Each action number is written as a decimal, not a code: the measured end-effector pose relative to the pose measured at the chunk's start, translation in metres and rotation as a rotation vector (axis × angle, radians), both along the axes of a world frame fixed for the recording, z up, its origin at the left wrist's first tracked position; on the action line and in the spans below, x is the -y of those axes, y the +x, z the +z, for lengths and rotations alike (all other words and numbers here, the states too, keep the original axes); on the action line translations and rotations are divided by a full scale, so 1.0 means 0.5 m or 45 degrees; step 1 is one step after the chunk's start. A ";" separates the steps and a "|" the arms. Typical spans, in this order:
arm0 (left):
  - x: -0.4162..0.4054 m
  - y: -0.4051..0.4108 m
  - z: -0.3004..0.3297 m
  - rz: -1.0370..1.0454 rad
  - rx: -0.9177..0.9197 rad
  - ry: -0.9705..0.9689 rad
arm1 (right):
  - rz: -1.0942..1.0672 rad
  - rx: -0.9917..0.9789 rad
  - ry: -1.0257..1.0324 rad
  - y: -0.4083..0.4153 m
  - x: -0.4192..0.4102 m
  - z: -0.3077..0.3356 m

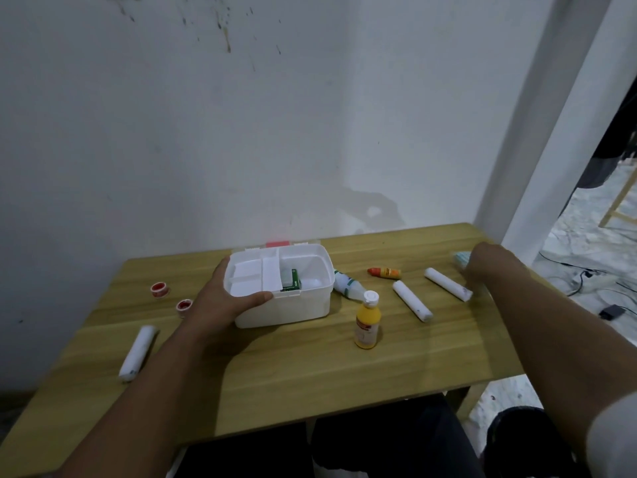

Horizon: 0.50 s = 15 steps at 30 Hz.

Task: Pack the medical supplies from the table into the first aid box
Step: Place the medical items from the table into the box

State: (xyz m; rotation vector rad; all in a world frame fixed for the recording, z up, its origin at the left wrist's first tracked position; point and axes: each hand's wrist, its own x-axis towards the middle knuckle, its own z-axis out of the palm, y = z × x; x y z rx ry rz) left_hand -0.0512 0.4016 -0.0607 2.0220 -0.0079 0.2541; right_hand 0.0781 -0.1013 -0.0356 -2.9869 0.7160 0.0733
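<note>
The white first aid box [303,305] stands open mid-table with a white inner tray and a green packet [293,281] inside. My left hand [227,298] grips its front-left rim. My right hand [481,270] is blurred at the table's far right, over a pale blue item [460,258]; whether it grips it is unclear. Loose on the table lie white bandage rolls [412,300] [447,283] [138,353], an upright yellow bottle [367,322], a white bottle [346,285] on its side, a small orange tube [384,272] and two red tape rolls [158,290] [183,307].
The wooden table [310,374] stands against a white wall. A white pillar [551,132] rises at the right. Cables and a dark adapter [612,310] lie on the floor beyond the right edge. My dark-clad legs show under the front edge.
</note>
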 end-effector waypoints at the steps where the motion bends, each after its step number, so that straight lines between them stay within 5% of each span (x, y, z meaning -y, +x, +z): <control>1: 0.000 0.001 -0.001 0.001 -0.009 -0.001 | 0.024 0.069 0.021 -0.018 -0.028 0.029; 11: 0.009 -0.007 0.010 0.017 -0.039 0.000 | 0.647 0.292 0.325 -0.012 -0.262 0.189; 15: 0.008 -0.007 0.011 0.023 -0.045 0.005 | 0.972 0.138 0.477 -0.028 -0.366 0.216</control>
